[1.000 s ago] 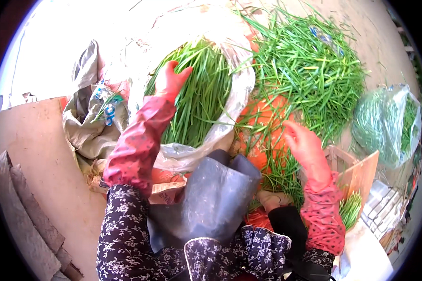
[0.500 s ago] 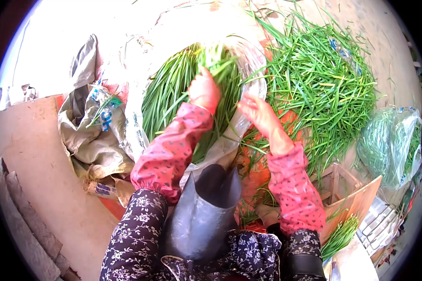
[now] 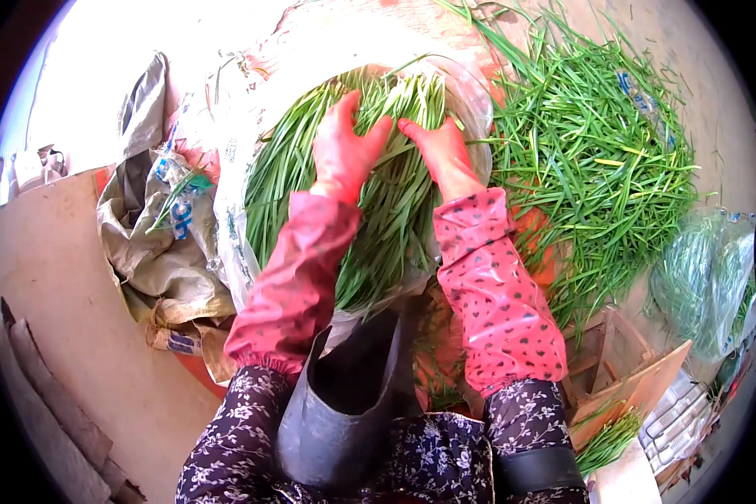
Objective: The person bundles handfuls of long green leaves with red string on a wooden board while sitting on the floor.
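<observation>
Long flat green leaves like garlic chives (image 3: pixel 269 193) lie packed in a clear plastic bag (image 3: pixel 479 105) in front of me, their pale ends at the far side. My left hand (image 3: pixel 344 151) rests over the middle of the bundle, thumb and fingers spread apart. To its right, my right hand (image 3: pixel 443 155) touches the bundle's right side, its fingers also apart. The tips of both hands reach in among the leaves and are partly hidden. Pink patterned sleeve covers (image 3: pixel 500 294) reach up both forearms.
A big loose heap of the leaves (image 3: pixel 596 168) spreads at the right. Beyond it sits a filled clear bag (image 3: pixel 701 277). A wooden box-like frame (image 3: pixel 626 378) stands near right. Crumpled sacks (image 3: pixel 172 269) lie left. A dark open-topped tube, like a boot top (image 3: pixel 336 412), rises below my hands.
My right hand has moved left and forward onto the bundle. My left hand has shifted slightly left, its fingers now spread. The leaves it was handling now lie with the rest.
</observation>
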### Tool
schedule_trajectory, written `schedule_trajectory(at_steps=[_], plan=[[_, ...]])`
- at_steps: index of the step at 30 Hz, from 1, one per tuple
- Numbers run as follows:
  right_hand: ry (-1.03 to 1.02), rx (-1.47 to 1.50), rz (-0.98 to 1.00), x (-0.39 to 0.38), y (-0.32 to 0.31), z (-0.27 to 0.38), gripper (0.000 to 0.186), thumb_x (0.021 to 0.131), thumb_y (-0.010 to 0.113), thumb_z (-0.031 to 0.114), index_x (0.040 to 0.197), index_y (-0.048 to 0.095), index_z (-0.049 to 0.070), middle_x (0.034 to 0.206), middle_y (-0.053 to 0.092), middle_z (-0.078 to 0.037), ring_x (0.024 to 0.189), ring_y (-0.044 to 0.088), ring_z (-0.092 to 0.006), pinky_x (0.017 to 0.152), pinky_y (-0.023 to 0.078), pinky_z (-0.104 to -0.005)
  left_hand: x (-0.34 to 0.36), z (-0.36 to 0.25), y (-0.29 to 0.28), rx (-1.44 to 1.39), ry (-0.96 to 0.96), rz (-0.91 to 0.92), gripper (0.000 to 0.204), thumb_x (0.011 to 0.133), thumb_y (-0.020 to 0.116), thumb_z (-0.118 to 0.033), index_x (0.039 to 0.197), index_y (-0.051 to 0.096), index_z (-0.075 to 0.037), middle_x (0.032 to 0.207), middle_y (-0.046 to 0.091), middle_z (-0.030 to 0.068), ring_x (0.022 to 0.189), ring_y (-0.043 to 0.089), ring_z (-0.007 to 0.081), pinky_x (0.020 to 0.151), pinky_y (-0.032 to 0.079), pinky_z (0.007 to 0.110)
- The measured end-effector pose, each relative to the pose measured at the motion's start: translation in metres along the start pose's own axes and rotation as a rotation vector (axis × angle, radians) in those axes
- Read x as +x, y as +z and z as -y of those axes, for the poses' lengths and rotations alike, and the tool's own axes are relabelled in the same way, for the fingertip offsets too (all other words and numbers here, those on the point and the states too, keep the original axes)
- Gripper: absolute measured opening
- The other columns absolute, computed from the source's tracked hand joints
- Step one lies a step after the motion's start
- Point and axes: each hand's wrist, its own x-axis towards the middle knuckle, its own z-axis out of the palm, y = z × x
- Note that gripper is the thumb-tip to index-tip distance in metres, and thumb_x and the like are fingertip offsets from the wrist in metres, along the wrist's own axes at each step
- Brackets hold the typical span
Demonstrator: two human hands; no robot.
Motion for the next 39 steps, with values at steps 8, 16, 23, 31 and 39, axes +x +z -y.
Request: schedule_trajectory(at_steps=[8,16,23,31,39], plan=[[0.347,0.718,0.366,0.027,-0.064,-0.031,0.044,0.086,0.066,0.031,0.116,0.058,0.000,0.109,0.064,-0.011,0.101,0.060,-0.0213,0.085,0.048,-0.0362,-0.019,-0.029,0.062,0.128,0.075,0.169,0.068,0.076,0.064,-0.045,0.119,0.049,0.005,0.100,0.061,0.0221,0.098,0.057,0.0352,0.091,0.039,0.045],[0.017,0.648,0.292,0.017,-0.079,-0.051,0.041,0.079,0.073,0.019,0.116,0.060,0.004,0.110,0.062,-0.003,0.102,0.056,-0.0148,0.094,0.039,-0.0310,-0.076,-0.055,0.076,0.268,0.365,0.253,0.078,0.073,0.067,-0.029,0.135,0.033,0.005,0.133,0.039,0.0267,0.123,0.037,0.0413,0.102,0.030,0.049],[0.021,0.407,-0.011,0.028,-0.092,-0.052,0.046,0.078,0.073,0.030,0.110,0.062,0.000,0.102,0.065,-0.006,0.089,0.059,-0.0160,0.082,0.044,-0.0299,-0.089,-0.050,0.082,0.139,0.540,0.303,0.074,0.071,0.070,-0.024,0.133,0.039,0.001,0.130,0.045,0.0223,0.121,0.041,0.0408,0.102,0.033,0.049],[-0.074,0.567,-0.074,0.027,-0.084,-0.072,0.033,0.078,0.072,0.015,0.108,0.064,0.003,0.099,0.065,-0.001,0.087,0.058,-0.0134,0.083,0.043,-0.0273,-0.007,-0.008,0.091,-0.211,-0.050,0.195,0.058,0.077,0.068,-0.038,0.119,0.055,0.000,0.111,0.061,0.0223,0.107,0.057,0.0331,0.093,0.044,0.040],[-0.186,0.599,-0.025,-0.016,-0.072,-0.053,0.044,0.080,0.072,0.025,0.114,0.059,0.000,0.103,0.064,-0.005,0.091,0.058,-0.0148,0.082,0.045,-0.0282,-0.022,-0.030,0.071,-0.376,-0.114,0.601,0.103,0.061,0.080,-0.050,0.139,0.034,0.000,0.129,0.050,0.0242,0.122,0.049,0.0306,0.101,0.038,0.037]])
